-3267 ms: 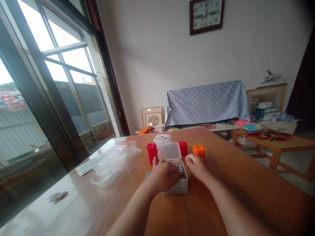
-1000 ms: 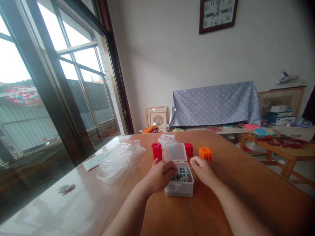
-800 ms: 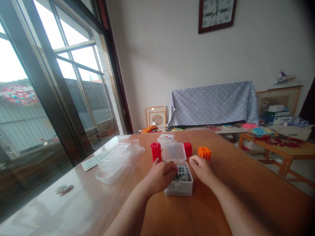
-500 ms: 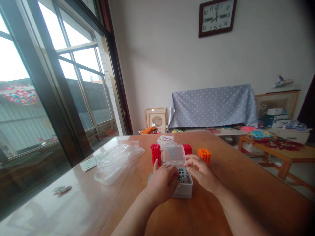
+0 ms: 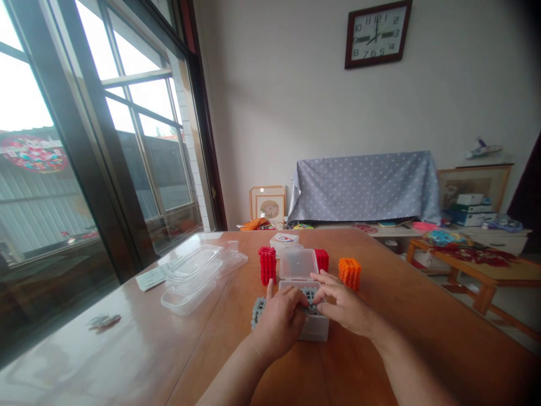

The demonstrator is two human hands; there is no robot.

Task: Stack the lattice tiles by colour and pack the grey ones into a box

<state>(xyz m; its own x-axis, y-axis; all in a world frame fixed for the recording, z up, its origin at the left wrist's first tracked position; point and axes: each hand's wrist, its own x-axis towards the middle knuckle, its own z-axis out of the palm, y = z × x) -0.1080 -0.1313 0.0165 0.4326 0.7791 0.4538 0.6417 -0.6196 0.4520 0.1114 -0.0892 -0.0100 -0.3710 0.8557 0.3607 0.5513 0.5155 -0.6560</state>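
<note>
A clear plastic box [image 5: 315, 331] with its hinged lid [image 5: 298, 263] raised stands in front of me, holding grey lattice-like plastic pieces [image 5: 311, 295]. My left hand [image 5: 279, 313] is over the box's left side, palm down, its fingertips curled onto a grey piece and one finger raised. My right hand [image 5: 342, 301] reaches in from the right. Its thumb and fingers close in on the grey pieces, close to the left fingertips. Another grey lattice block [image 5: 257, 311] lies left of the box, partly hidden by my left hand.
A tall red lattice block [image 5: 267, 266], a second red block [image 5: 322, 260] and an orange block [image 5: 350, 273] stand around the lid. Stacked clear containers and lids [image 5: 190, 282] lie to the left, near a paper sheet [image 5: 151, 277] and a small clear packet [image 5: 103, 321]. Behind is another clear box [image 5: 284, 239].
My right hand has moved left and down to the grey pieces in the box. My left hand stays nearly in place, exposing more of the grey block beside it. The view has tilted slightly.
</note>
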